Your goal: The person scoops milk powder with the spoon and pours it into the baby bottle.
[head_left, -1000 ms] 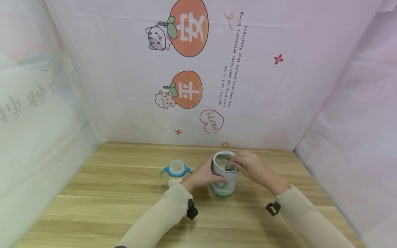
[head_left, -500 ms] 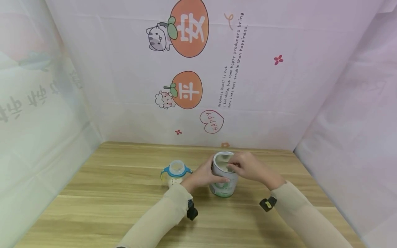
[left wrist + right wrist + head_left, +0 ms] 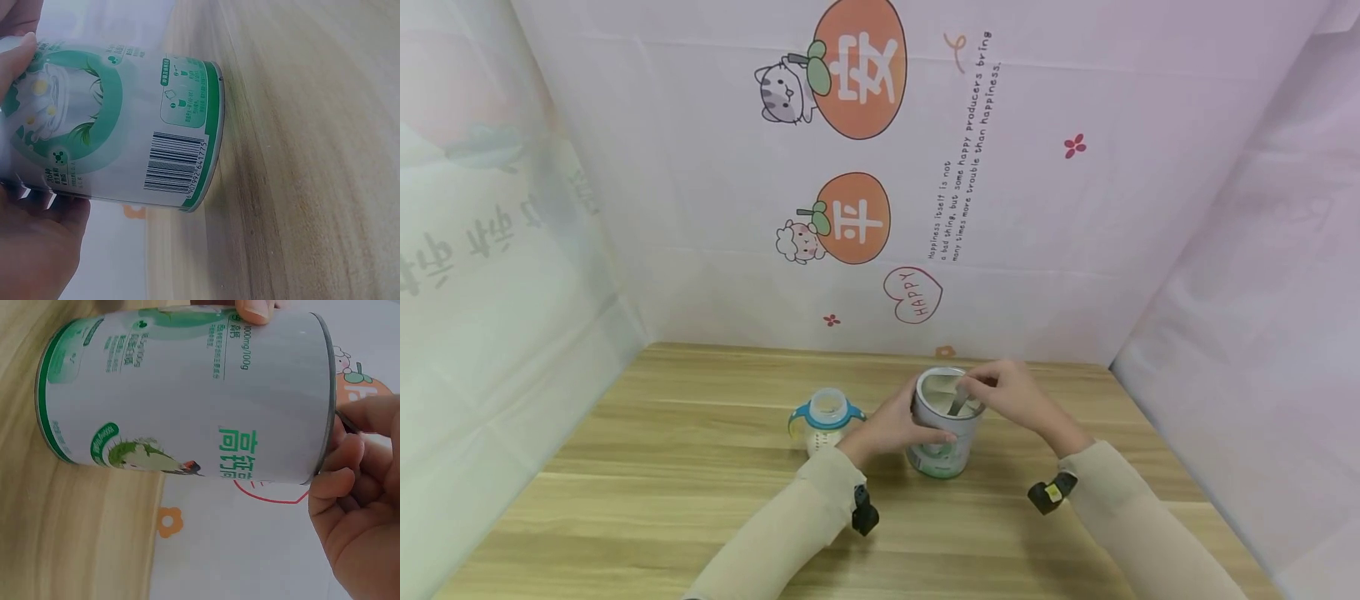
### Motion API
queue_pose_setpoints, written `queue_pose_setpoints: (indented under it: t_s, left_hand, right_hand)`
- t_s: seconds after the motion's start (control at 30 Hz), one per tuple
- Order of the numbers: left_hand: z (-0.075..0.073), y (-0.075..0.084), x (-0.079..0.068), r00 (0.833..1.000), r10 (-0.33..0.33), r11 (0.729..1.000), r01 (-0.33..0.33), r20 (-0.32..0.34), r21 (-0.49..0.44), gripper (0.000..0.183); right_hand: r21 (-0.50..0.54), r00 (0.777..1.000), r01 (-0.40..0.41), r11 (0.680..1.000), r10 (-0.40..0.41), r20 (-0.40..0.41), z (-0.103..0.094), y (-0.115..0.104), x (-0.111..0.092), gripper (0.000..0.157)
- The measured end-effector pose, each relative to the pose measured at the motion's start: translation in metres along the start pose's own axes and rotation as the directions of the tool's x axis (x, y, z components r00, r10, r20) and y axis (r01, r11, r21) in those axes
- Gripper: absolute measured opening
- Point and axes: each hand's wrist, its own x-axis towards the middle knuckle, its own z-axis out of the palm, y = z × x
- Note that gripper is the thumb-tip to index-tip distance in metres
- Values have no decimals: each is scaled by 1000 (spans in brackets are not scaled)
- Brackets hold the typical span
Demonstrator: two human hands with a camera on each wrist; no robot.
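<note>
A white and green milk powder tin (image 3: 962, 435), uncovered, has its mouth facing up in the head view. My left hand (image 3: 891, 423) grips its left side, thumb across the front. In the left wrist view, the tin's barcode side (image 3: 175, 164) and green base edge show. My right hand (image 3: 1013, 400) is at the right rim and pinches a dark, slim spoon (image 3: 957, 407), whose lower end is inside the tin. Seen from the right wrist, the right fingers (image 3: 334, 484) are right at the tin's rim.
A baby bottle (image 3: 828, 407) with blue handles, lidless and holding something pale, stands left of the tin, partly behind the left wrist. The wooden table (image 3: 700, 467) ends at a printed cloth backdrop (image 3: 1037, 275), with cloth at both sides.
The right hand dipped lower into the tin's mouth, then rose slightly up and right, and more of the spoon shows now. The left hand, tin and bottle stay put.
</note>
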Motion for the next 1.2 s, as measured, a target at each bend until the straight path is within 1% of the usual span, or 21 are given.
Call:
queue_pose_setpoints:
  t_s: [0.17, 0.4, 0.5, 0.63, 0.73, 0.87, 1.03, 1.2]
  left_hand:
    - [1, 0, -1, 1000, -10, 1000, 10, -5, -1, 96]
    - [2, -2, 1, 1000, -4, 1000, 4, -10, -1, 97]
    - [1, -2, 0, 1000, 6, 1000, -6, -11, -11, 96]
    - [1, -3, 0, 1000, 5, 999, -5, -7, -34, 95]
    - [1, -4, 1, 1000, 7, 999, -8, -5, -39, 95]
    - [1, -5, 2, 1000, 13, 999, -14, -5, -36, 96]
    - [1, -6, 2, 1000, 31, 999, -31, -5, -36, 96]
    - [2, -7, 3, 999, 34, 998, -34, 1, -50, 95]
  right_hand:
    - [32, 995, -69, 997, 71, -64, 1, 7, -2, 25]
    - [79, 983, -98, 992, 109, -148, 1, 9, -3, 28]
    - [130, 974, -126, 984, 148, -174, 1, 8, -4, 30]
    - [175, 956, -156, 972, 193, -222, 1, 9, -7, 33]
    - [167, 945, -150, 974, 191, -265, 2, 10, -8, 35]
    - [121, 940, -134, 984, 165, -299, 4, 11, -10, 35]
    - [85, 934, -115, 990, 137, -331, 6, 12, -11, 35]
    - [74, 927, -125, 989, 143, -346, 6, 13, -12, 34]
